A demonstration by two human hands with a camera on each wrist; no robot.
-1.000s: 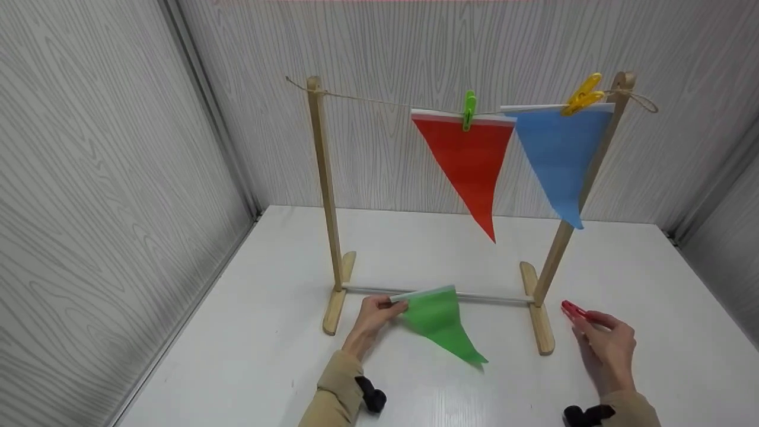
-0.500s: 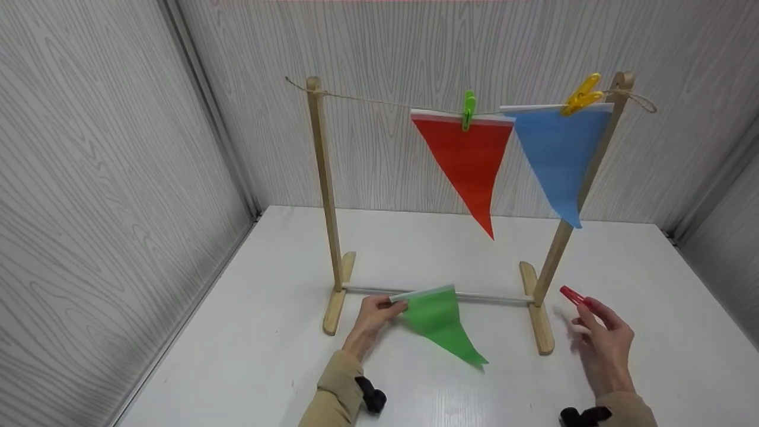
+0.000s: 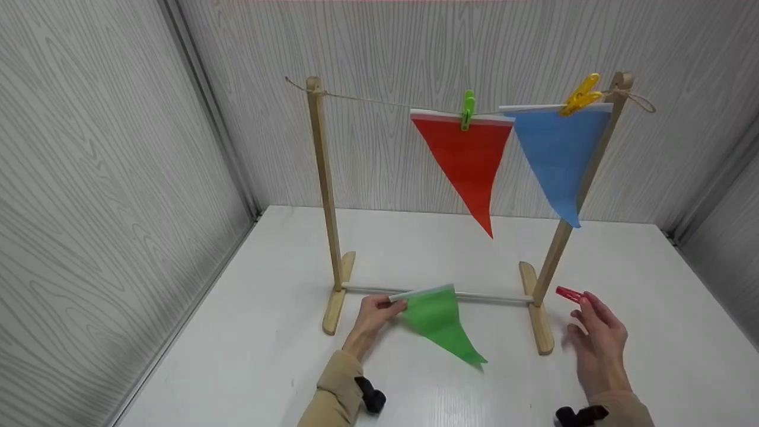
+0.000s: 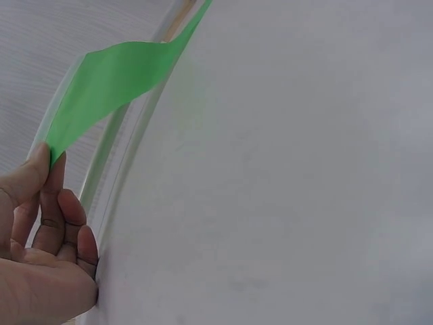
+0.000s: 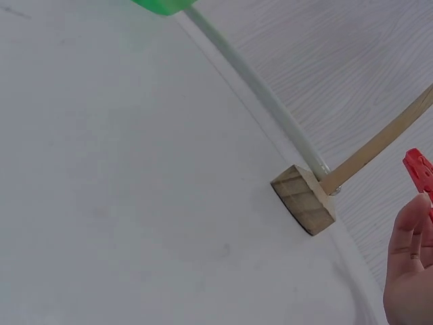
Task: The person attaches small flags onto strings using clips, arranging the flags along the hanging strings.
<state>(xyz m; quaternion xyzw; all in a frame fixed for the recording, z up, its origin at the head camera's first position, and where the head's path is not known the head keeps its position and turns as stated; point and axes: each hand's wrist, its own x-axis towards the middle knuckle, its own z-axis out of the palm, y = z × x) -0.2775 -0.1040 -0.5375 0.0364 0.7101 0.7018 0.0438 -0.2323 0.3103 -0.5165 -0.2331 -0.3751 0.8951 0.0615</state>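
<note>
My left hand (image 3: 373, 318) pinches the white-edged upper left corner of a green triangular flag (image 3: 437, 317), whose tip droops toward the right. In the left wrist view, thumb and forefinger grip that corner of the flag (image 4: 111, 78). Right of the stand, my right hand (image 3: 603, 335) holds a red clothespin (image 3: 569, 294) between thumb and fingers, its free end pointing left. The right wrist view catches the clothespin (image 5: 421, 169) only partly, at the edge. On the string above hang a red flag (image 3: 465, 160) under a green clothespin (image 3: 468, 110) and a blue flag (image 3: 557, 154) under a yellow clothespin (image 3: 580, 95).
A wooden stand has a left post (image 3: 323, 184), a right post (image 3: 560, 249) and a low white crossbar (image 3: 492, 298). Twine (image 3: 367, 99) runs between the post tops. Its feet rest on a white table (image 3: 249, 332), with grey wood-grain panels (image 3: 107, 178) around.
My right hand has lifted slightly and shifted left with the red clothespin, which has turned flatter. My left hand and the green flag have stayed nearly still.
</note>
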